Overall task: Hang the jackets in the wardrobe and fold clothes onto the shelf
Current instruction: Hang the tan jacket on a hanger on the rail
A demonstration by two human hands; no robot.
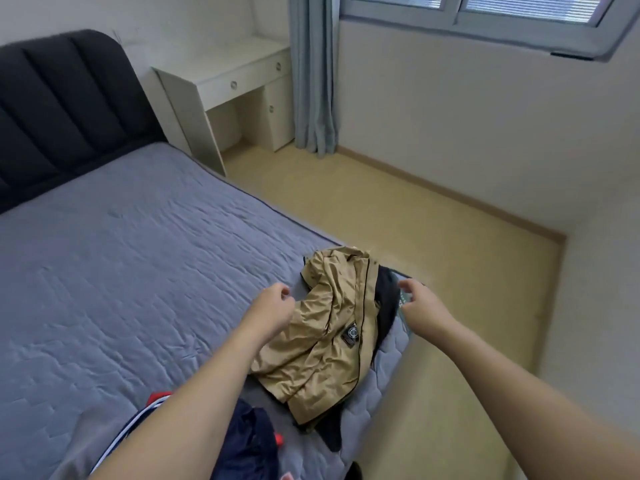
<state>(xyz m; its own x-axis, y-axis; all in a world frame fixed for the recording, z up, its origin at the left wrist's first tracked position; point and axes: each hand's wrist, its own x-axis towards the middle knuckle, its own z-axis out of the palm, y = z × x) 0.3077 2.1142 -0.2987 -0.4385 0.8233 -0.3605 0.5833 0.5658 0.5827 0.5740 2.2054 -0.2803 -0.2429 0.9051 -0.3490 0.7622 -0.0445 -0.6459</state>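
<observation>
Tan jacket [332, 327]: I see it lying crumpled on the near right corner of the bed [138, 271], with its dark lining showing at the right edge and a small dark patch on the cloth. A part of it hangs close to the mattress edge.
Left hand [272, 306]: I see it hovering just beside the left side of the tan jacket, the fingers loosely curled and holding nothing. I cannot tell if the fingertips touch the cloth.
Right hand [420, 301]: it is above the right edge of the jacket, at the corner of the mattress, with the fingers relaxed and slightly spread, nothing in it.
Navy garment [249, 441]: it lies in a heap on the bed at the lower edge of my view, partly hidden under my left forearm, with red and white striped cloth [152, 403] beside it.
Bed: grey quilted cover, dark padded headboard [65, 109] at the far left.
Counter [225, 81]: a white desk with drawers stands in the corner beyond the bed, next to a grey-blue curtain [313, 74].
Window [485, 15]: at the top right, above a pale wall.
Floor [415, 216]: light yellow, to the right of the bed.
</observation>
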